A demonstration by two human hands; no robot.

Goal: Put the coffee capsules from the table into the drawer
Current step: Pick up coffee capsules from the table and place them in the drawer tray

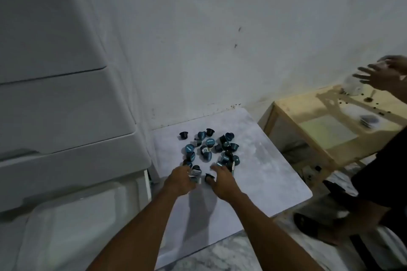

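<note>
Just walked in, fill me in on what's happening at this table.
A person is reaching both hands into a pile of dark blue coffee capsules on the white table. The left hand is closing around a few capsules at the near edge of the pile; the right hand is spread beside one. Most capsules still lie on the table. A second person stands at a wooden table to the right.
</note>
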